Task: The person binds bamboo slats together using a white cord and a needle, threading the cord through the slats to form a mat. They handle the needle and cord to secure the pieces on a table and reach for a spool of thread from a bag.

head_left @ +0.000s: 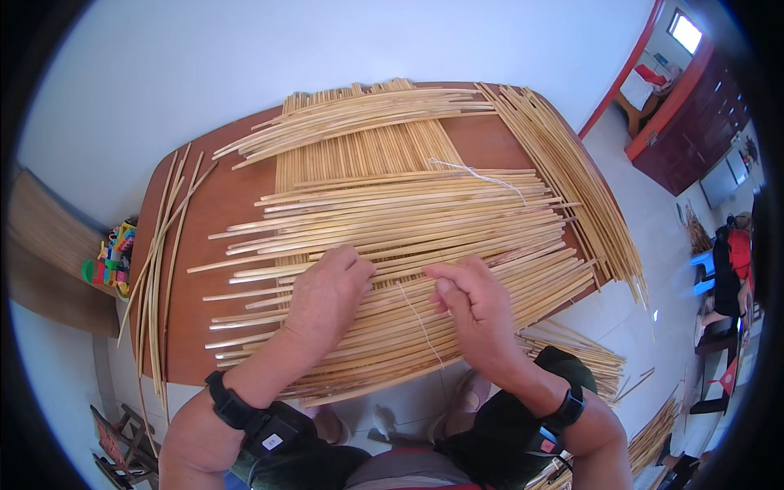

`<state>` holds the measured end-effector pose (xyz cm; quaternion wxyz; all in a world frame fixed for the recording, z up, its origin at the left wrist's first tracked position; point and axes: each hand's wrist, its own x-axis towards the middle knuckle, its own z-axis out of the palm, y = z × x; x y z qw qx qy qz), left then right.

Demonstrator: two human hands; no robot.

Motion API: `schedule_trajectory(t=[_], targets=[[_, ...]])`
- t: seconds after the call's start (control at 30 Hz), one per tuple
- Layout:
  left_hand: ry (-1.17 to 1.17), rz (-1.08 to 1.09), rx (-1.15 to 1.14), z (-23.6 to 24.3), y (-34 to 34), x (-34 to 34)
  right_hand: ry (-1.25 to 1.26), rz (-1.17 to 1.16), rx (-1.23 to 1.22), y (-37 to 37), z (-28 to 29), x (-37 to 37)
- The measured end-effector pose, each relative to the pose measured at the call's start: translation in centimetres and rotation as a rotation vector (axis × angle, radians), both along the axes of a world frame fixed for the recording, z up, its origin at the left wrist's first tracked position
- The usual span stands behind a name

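A wide layer of pale straw-coloured reed sticks (pixel 392 237) lies crosswise in front of me. My left hand (pixel 331 287) rests on them left of centre, its fingers curled down onto a stick and partly hidden. To the right of it, my right hand (pixel 475 306) is closed in a pinch just above the sticks; what sits between its fingertips is too small to make out. Between the hands, a thin white string (pixel 418 314) comes out of the layer and trails toward me. Farther back, another white string (pixel 482 175) lies loose over the sticks.
Beneath lies a brown table (pixel 196 327) against a white wall. A slatted reed mat (pixel 343 159) spreads at the back under a loose bundle (pixel 359 114). More sticks lie at the left edge (pixel 167 253) and right edge (pixel 572 180). Bundles (pixel 653 433) rest on the floor at right.
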<state>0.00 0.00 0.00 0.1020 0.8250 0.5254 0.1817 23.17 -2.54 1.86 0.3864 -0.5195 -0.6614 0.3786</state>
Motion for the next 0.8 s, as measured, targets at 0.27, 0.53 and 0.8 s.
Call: schedule_trajectory(t=[0.27, 0.53, 0.8], targets=[[0.058, -0.048, 0.053, 0.0, 1.4, -0.1, -0.124, 0.046, 0.178, 0.5, -3.6, -1.3], [0.103, -0.083, 0.014, 0.1, 1.6, -0.5, -0.015, -0.056, 0.067, 0.5, -4.3, -1.6], [0.074, -0.09, -0.064, 1.5, 1.5, -0.8, -0.084, -0.047, 0.157, 0.8, -4.7, -1.4]])
